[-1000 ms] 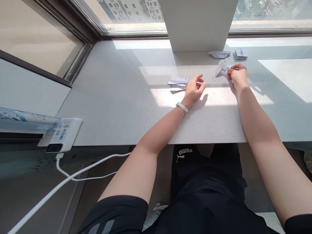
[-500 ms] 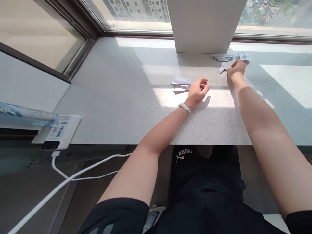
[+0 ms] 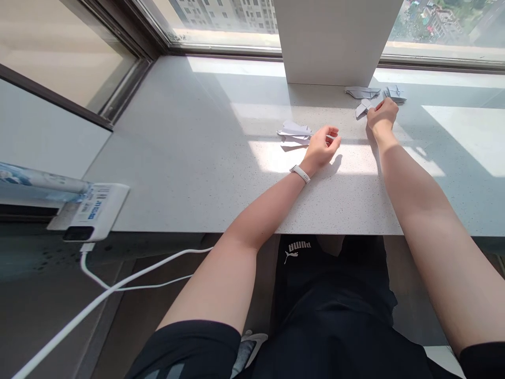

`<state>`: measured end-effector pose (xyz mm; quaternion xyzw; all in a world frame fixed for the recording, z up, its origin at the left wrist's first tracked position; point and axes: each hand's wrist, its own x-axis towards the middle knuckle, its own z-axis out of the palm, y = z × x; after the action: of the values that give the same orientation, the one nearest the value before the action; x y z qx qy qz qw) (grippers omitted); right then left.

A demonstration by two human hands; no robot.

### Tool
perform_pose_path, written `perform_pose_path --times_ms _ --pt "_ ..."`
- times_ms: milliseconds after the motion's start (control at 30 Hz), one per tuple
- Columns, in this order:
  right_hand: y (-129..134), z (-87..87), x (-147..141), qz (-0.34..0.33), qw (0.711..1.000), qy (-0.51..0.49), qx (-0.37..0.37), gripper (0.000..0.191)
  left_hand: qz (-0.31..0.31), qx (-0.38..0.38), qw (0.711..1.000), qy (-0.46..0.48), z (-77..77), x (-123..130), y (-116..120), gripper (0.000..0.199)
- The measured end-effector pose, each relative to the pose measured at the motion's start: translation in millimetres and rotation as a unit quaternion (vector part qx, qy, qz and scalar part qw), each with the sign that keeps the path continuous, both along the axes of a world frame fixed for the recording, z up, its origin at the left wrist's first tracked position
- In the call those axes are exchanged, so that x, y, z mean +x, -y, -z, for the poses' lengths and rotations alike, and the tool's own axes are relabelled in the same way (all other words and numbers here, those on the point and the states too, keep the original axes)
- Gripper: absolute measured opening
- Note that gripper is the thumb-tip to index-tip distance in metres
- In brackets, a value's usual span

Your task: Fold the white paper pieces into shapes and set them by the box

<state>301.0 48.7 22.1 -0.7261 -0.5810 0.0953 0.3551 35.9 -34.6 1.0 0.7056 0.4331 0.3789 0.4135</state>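
Note:
My left hand (image 3: 322,145) rests just above the counter, fingers loosely curled and apart from the thumb, with nothing visible in it. Beside its wrist side lies a small pile of folded white paper pieces (image 3: 294,134). Farther right, my right hand (image 3: 383,115) is closed, its fingertips pressed down at a folded white paper piece (image 3: 362,108) that sticks out on its left; part of the paper is hidden by the fingers. Just beyond that hand lie a long folded paper (image 3: 361,92) and a small stack of folded papers (image 3: 395,93).
A pale speckled counter (image 3: 189,173) runs beneath the windows. A grey pillar (image 3: 331,42) stands at its back. At the left edge sits a white power bank (image 3: 98,210) with a white cable (image 3: 118,284) plugged in, under a blue-and-white roll (image 3: 43,179).
The view has shifted very slightly. Both hands stay nearly in place, the right one still closed at the folded paper.

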Motion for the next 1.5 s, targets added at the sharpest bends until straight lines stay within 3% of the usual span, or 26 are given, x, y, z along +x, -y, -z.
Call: perform_pose_path --times_ms 100,200,400,533,600,667,767,867,1000,1233,1500 --pt "13 17.1 -2 0.106 0.990 -0.072 0.062 0.023 0.005 -0.003 1.000 0.010 0.9 2 -1 0.015" --pt "37 28.2 -15 0.119 0.987 -0.088 0.057 0.018 0.004 0.007 1.000 0.011 2.2 3 -1 0.012" --pt "90 30.2 -50 -0.034 0.991 -0.125 0.019 0.017 0.005 0.057 0.998 -0.016 4.5 3 4 0.005" --pt "108 25.3 -71 -0.138 0.984 -0.113 0.014 0.016 -0.011 0.107 0.993 -0.053 -1.7 -11 -1 0.010" --pt "109 23.1 -79 -0.166 0.981 -0.096 0.023 0.017 -0.051 0.133 0.987 -0.073 -7.4 -25 -10 0.010" --pt "107 22.2 -83 -0.184 0.979 -0.084 0.026 0.018 -0.142 0.146 0.974 -0.095 -11.7 -42 -21 0.010" --pt "103 23.8 -85 -0.199 0.976 -0.083 0.023 0.019 -0.276 0.110 0.936 -0.186 -9.3 -67 -37 0.053" --pt "101 27.2 -84 -0.202 0.975 -0.089 0.026 0.024 -0.325 0.034 0.921 -0.214 4.0 -84 -52 0.085" --pt "100 30.1 -82 -0.198 0.975 -0.102 0.019 0.023 -0.297 0.056 0.939 -0.162 15.1 -91 -60 0.077" --pt "102 29.4 -86 -0.196 0.975 -0.101 -0.019 0.015 -0.172 0.091 0.977 -0.083 -3.9 -71 -43 0.065" --pt "108 25.1 -93 -0.214 0.971 -0.106 -0.032 0.028 -0.106 0.119 0.986 -0.041 5.7 -60 -43 0.051"
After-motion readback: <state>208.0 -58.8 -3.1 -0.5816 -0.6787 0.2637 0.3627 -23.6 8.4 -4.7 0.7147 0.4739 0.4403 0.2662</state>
